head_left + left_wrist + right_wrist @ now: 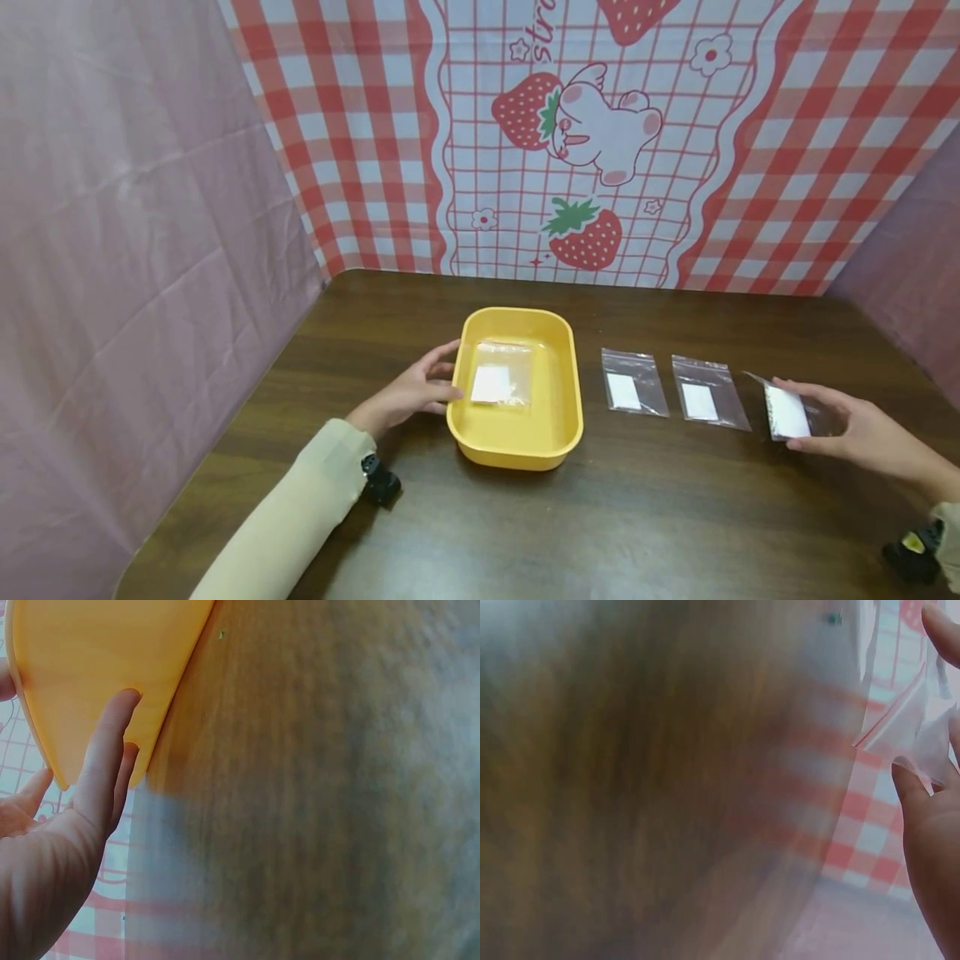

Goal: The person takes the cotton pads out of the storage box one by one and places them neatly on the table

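Observation:
At the left side of a yellow plastic tub (517, 459), my left hand (411, 392) rests with its fingers against the outer wall and rim. The left wrist view shows those fingers (105, 761) fairly straight along the tub's side. Inside the tub lies a clear zip bag (517, 375) with a white card in it. Over at the right, my right hand (855, 425) pinches another zip bag (786, 412) holding a white card, tilted up off the table. In the right wrist view only part of this clear bag (911, 724) shows between thumb and fingers.
Two more zip bags with white cards, one nearer the tub (633, 383) and one farther right (708, 393), lie flat in a row on the dark wood table (600, 533). Behind the table hangs a red-and-white checked cloth (375, 125); a pink curtain (150, 250) hangs at the left.

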Motion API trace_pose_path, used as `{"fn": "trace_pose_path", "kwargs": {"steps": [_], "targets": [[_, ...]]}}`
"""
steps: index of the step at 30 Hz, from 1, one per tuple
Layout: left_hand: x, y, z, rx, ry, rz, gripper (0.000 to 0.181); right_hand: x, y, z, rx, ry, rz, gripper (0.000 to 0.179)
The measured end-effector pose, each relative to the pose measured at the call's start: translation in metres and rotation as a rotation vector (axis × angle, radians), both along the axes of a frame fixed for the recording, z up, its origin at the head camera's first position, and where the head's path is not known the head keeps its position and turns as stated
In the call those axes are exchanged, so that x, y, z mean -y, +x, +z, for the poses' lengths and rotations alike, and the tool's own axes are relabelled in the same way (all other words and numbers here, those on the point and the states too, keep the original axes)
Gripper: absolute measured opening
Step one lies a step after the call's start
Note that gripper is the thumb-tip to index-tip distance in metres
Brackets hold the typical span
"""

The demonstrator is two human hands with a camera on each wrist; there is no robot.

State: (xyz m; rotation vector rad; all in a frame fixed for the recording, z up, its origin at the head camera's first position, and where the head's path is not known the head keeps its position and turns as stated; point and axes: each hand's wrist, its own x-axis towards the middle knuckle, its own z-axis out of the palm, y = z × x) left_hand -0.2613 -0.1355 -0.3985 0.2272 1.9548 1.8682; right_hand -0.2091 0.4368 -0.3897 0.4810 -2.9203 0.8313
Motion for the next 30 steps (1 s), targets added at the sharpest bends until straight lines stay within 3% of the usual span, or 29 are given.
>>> {"fn": "trace_pose_path", "kwargs": {"steps": [4, 16, 23, 30], "targets": [[0.0, 0.0, 0.0, 0.001, -0.003, 0.005, 0.08, -0.011, -0.012, -0.002, 0.01, 0.027, -0.006, 0.079], [-0.001, 0.0, 0.0, -0.005, -0.013, 0.011, 0.08, -0.029, -0.032, -0.012, -0.009, -0.02, 0.099, 0.072], [-0.001, 0.0, 0.001, 0.001, -0.015, -0.001, 0.08, -0.032, -0.035, -0.016, 0.09, 0.05, 0.036, 0.078], [0.0, 0.0, 0.001, -0.002, -0.005, 0.0, 0.08, -0.03, -0.041, -0.015, 0.146, 0.074, 0.026, 0.083]]}}
